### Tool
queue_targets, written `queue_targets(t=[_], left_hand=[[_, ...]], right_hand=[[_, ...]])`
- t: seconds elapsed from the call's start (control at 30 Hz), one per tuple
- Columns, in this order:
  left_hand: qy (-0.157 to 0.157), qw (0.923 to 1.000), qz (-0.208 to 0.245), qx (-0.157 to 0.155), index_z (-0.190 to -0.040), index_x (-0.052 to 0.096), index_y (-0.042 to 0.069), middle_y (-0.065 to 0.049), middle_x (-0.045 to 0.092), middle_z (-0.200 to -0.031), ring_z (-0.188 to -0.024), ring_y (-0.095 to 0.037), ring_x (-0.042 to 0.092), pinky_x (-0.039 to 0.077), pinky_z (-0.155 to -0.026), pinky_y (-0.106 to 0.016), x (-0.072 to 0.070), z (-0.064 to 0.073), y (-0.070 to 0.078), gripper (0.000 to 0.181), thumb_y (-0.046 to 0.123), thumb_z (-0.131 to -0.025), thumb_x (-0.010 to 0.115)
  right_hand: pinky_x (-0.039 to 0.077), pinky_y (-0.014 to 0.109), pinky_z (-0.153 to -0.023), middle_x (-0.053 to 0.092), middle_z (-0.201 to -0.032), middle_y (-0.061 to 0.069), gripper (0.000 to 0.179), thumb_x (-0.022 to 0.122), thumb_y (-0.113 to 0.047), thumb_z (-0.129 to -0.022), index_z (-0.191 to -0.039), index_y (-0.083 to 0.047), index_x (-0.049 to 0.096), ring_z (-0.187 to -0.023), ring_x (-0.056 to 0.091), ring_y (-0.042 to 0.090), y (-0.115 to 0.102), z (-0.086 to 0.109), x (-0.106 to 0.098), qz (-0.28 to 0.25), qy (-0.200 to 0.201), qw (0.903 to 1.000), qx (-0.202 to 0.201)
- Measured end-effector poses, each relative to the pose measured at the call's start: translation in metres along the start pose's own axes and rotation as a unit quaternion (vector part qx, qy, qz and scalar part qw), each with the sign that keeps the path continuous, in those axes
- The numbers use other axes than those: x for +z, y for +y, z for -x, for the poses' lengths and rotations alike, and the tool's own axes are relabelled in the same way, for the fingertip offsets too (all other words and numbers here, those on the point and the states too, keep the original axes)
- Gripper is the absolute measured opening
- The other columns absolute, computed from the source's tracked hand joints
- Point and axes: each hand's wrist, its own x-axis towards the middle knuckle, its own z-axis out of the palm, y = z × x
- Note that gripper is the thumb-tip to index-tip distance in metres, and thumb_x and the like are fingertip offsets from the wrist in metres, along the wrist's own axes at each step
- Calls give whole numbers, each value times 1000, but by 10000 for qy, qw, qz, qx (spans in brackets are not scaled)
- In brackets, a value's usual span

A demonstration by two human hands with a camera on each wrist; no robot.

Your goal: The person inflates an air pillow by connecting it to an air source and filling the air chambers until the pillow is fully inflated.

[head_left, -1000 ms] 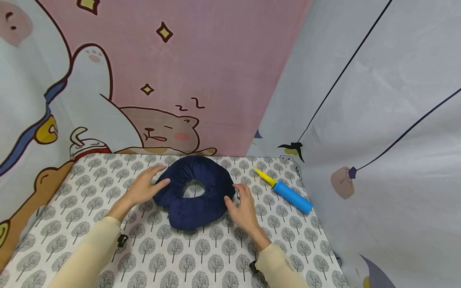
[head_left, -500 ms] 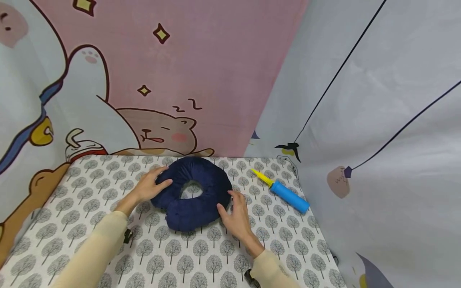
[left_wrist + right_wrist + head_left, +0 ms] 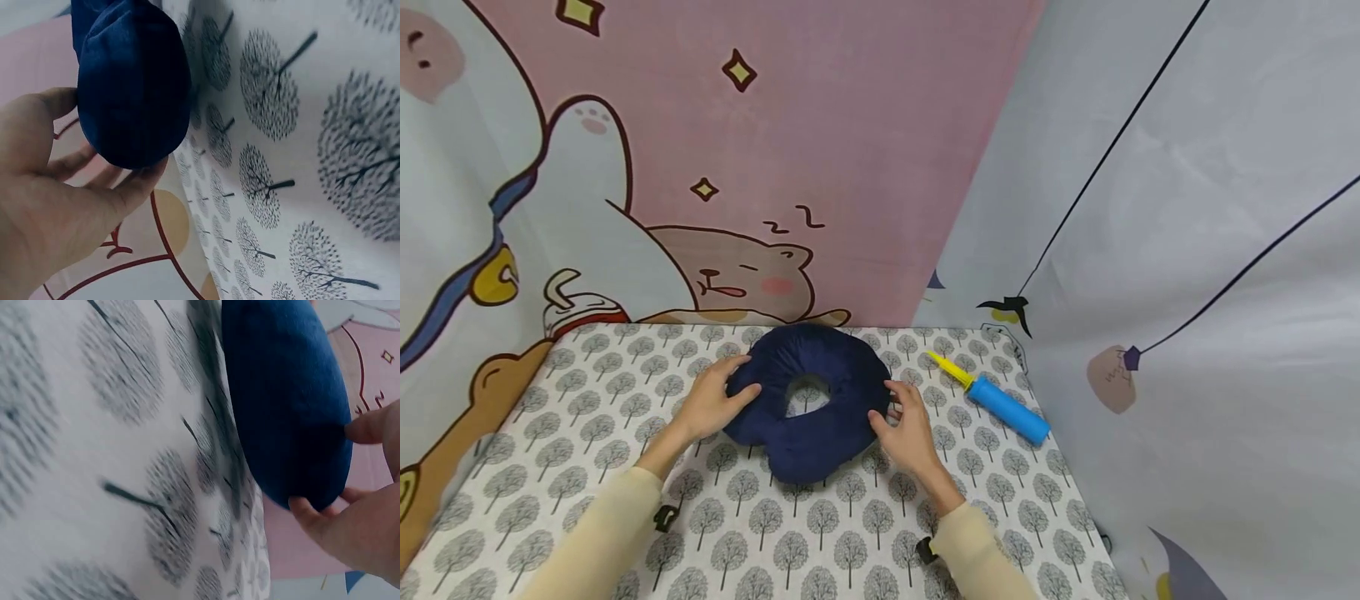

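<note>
A dark navy, plush U-shaped neck pillow [image 3: 827,437] lies over the tree-print cloth, its two ends meeting at the front left around a small hole. My left hand [image 3: 709,402] holds its left side, thumb on top; in the left wrist view the thumb and fingers [image 3: 140,185] wrap the rounded end of the pillow [image 3: 134,87]. On the opposite side, my right hand [image 3: 912,429] grips the right edge. The right wrist view has thumb and fingertips [image 3: 300,506] set against the pillow's bulging side [image 3: 287,394]. The pillow's underside is hidden.
A blue hand pump [image 3: 1007,410] with a yellow nozzle [image 3: 951,369] lies to the right of my right hand. The tree-print cloth [image 3: 790,550] covers the table. A pink cartoon curtain [image 3: 850,167] stands behind, and a pale curtain [image 3: 1210,333] closes the right side.
The pillow has shifted slightly to the right, and its front end has moved right too. My left hand has come in closer around the left side. The pump has stayed put.
</note>
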Motion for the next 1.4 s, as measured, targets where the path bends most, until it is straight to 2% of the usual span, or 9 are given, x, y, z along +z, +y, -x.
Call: queue_targets(t=[0.17,0.33,0.53,0.83,0.93,1.07,1.13,1.23,1.4], left_hand=[[385,9992,126,-18,-164,53,-1,-36,57,-160,-128,-59,70,61,-100,-70,1,19,13,69,30,-108,78],[545,9982,232,-2,-165,51,-2,-36,55,-160,-126,-55,71,64,-95,-65,7,37,23,72,28,-106,80],[619,9973,284,-283,-165,50,-3,-36,51,-164,-126,-56,70,64,-95,-65,18,53,28,75,30,-105,81],[639,9969,225,-404,-164,51,-3,-38,48,-166,-126,-56,69,65,-93,-63,27,60,24,76,31,-104,82],[588,9968,119,-523,-166,50,-1,-36,48,-167,-131,-55,67,62,-97,-67,28,61,23,78,35,-105,81],[597,9959,-56,-683,-169,46,3,-31,48,-170,-144,-57,58,52,-109,-77,27,62,22,84,45,-104,79],[614,9963,-18,-598,-171,44,4,-30,45,-173,-151,-58,53,48,-113,-79,25,59,20,86,46,-104,78],[612,9980,35,-163,-172,43,5,-29,42,-176,-156,-58,47,45,-117,-81,18,53,12,85,43,-105,79],[709,9939,-443,717,-170,48,5,-30,46,-173,-155,-58,48,40,-118,-82,0,40,-3,83,35,-102,84]], right_hand=[[56,57,-120,48,-169,26,61,73,-14,-107,-164,-3,54,-147,60,49,10,-18,-16,-352,-416,9985,-107],[52,56,-125,50,-170,24,59,72,-8,-106,-163,-6,57,-153,56,49,18,-37,-25,-709,-564,9959,22],[49,54,-130,51,-171,22,58,72,-4,-105,-162,-5,59,-156,55,47,26,-50,-25,-901,-713,9931,221],[49,56,-129,53,-170,23,56,71,-3,-104,-159,-4,61,-156,56,46,35,-53,-19,-865,-820,9926,234],[51,57,-127,54,-169,22,56,71,-4,-105,-160,-5,60,-156,56,46,36,-52,-21,-757,-874,9932,155],[52,57,-125,53,-171,19,58,71,-13,-109,-165,-7,56,-156,55,45,37,-44,-28,-311,-1004,9944,-78],[51,59,-125,52,-172,17,60,72,-18,-111,-166,-8,54,-156,55,45,36,-40,-33,-29,-1043,9942,-269],[48,65,-126,52,-174,17,63,73,-28,-111,-168,-8,52,-158,53,45,34,-34,-43,551,-1019,9913,-629],[40,72,-130,48,-177,15,69,71,-41,-110,-170,-12,51,-164,46,44,33,-27,-57,1739,-1003,9730,-1141]])
